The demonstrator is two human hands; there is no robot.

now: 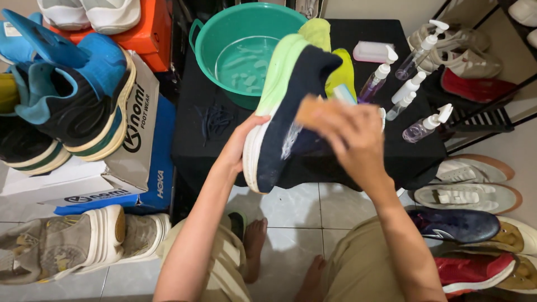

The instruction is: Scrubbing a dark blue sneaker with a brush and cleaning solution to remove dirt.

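Both hands hold the navy sneaker (288, 112): left hand (241, 142) underneath, right hand (347, 137) on top.

A dark navy sneaker (291, 106) with a thick pale-green and white sole is held tilted on its side above the black table, soapy streaks on its upper (a tan brush (316, 110) pressed against it).

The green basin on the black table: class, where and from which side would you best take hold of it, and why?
Grip the green basin by its loop handle on the left rim, coming from the left side. The handle juts out clear of the wall, leaving room for fingers. The basin holds water, so a second hold on the opposite rim would probably steady it; shoe and right hand crowd that side.
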